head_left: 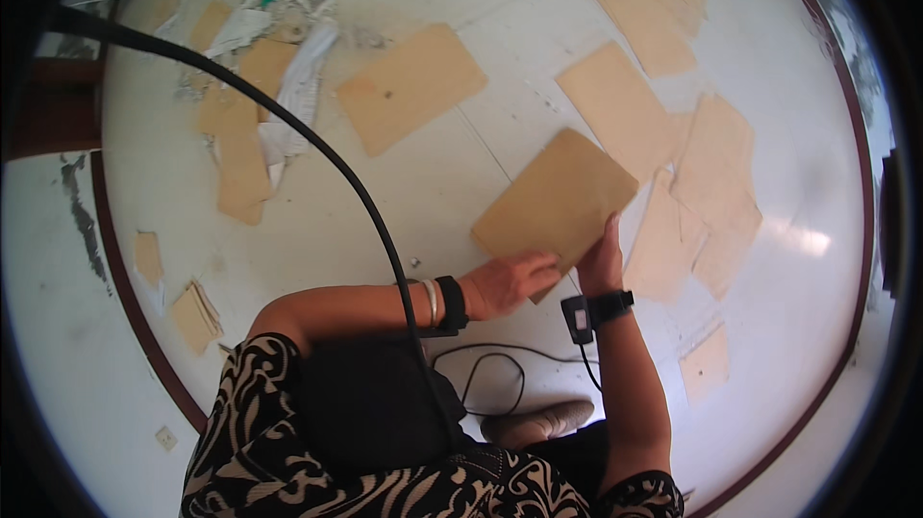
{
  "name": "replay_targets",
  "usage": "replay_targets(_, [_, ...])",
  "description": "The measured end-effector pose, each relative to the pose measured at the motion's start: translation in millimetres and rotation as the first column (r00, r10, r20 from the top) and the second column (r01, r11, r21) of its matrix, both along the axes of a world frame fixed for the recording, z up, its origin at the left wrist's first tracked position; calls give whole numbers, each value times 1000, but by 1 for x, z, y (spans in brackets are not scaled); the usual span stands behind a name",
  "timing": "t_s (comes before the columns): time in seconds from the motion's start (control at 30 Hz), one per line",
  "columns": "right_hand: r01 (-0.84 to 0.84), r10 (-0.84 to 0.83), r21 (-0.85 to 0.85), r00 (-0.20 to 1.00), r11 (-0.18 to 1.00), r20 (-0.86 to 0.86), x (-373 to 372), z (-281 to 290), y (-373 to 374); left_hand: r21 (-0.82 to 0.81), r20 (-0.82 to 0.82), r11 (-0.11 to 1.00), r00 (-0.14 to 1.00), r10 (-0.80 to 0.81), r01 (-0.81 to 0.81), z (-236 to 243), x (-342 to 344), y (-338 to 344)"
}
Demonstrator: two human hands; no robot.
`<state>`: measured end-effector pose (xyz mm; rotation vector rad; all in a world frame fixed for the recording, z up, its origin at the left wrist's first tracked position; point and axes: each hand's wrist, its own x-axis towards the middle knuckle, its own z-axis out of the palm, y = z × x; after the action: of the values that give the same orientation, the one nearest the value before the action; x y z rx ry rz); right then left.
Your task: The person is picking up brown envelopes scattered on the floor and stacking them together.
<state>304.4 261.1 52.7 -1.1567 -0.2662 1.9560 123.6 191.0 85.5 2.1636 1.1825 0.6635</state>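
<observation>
A flat brown paper envelope [553,196] is held tilted above the floor, in front of my body. My right hand [603,261] grips its near right edge, with the thumb lying along the top face and the other fingers hidden behind it. At the near left edge, my left hand [514,284] has its bent fingers against the paper; the fingertips are slightly blurred. Both wrists wear black bands, and a pale bangle [431,303] circles the left one.
More brown sheets or envelopes lie on the pale floor, including one [413,87] farther off and a spread [716,191] at right. Torn paper scraps [298,85] are heaped far left. A black cable [317,138] arches across the view; another [495,350] loops beside my shoe [538,422].
</observation>
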Motion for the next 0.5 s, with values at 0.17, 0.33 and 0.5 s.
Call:
replay_targets(0.17, [-262, 184, 95, 852, 960, 490, 14, 10, 0, -138, 149, 989, 988, -40, 61, 7, -26, 32])
replay_targets(0.33, [-215, 164, 73, 891, 974, 424, 5, 10, 3, 19, -438, 820, 733, 521, -572, -28, -179, 109])
replay_targets(0.5, [-259, 193, 68, 846, 963, 497, 8, 23, 3, 78, -669, 670, 460, 584, -738, -34, -270, 137])
